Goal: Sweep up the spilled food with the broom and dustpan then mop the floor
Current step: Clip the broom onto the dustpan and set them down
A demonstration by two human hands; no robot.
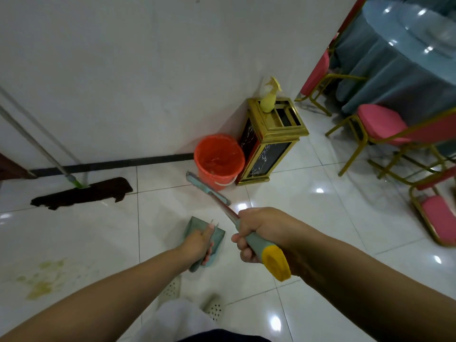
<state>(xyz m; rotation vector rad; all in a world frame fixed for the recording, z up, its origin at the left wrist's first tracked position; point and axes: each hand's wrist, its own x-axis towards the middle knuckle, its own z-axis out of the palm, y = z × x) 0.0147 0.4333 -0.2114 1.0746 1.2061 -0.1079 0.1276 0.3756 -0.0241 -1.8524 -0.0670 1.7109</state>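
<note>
My right hand grips the broom handle, grey-green with a yellow end cap; the shaft runs up-left to the flat grey-green broom head beside the bucket. My left hand holds the grey-green dustpan just above the white tiled floor. A yellowish-green smear of spilled food stains the tiles at lower left. The flat mop with a dark cloth pad lies by the wall, its metal pole leaning up to the left.
An orange bucket stands against the wall next to a gold-framed bin carrying a yellow spray bottle. Pink chairs with gold frames and a round table in blue cloth fill the right side. My slippers show below.
</note>
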